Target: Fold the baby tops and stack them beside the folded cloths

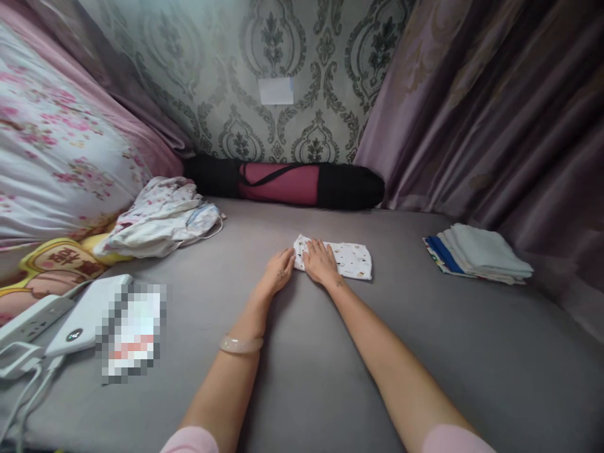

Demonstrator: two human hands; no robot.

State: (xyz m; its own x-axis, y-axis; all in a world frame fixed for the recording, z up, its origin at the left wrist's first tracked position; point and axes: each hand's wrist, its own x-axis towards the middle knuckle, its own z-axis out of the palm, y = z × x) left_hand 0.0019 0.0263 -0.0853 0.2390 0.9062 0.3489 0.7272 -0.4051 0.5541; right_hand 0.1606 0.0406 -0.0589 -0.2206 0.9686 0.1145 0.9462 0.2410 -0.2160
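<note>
A small white cloth with a scattered print (353, 259) lies folded into a flat rectangle on the grey sheet. My right hand (321, 263) rests flat on its left half, palm down, with the fingers stretched out. Against the cloth's left edge is my left hand (280, 272), turned on its side, its fingers extended close together and holding nothing that I can see. A pale bangle (240, 344) circles my left forearm.
To the right sits a stack of folded cloths (486, 251). A crumpled white garment (163, 217) lies at left, near a yellow cushion (61, 264), a white power bank (89, 314) and a power strip (40, 321). Along the wall lies a long black-and-maroon bag (283, 182).
</note>
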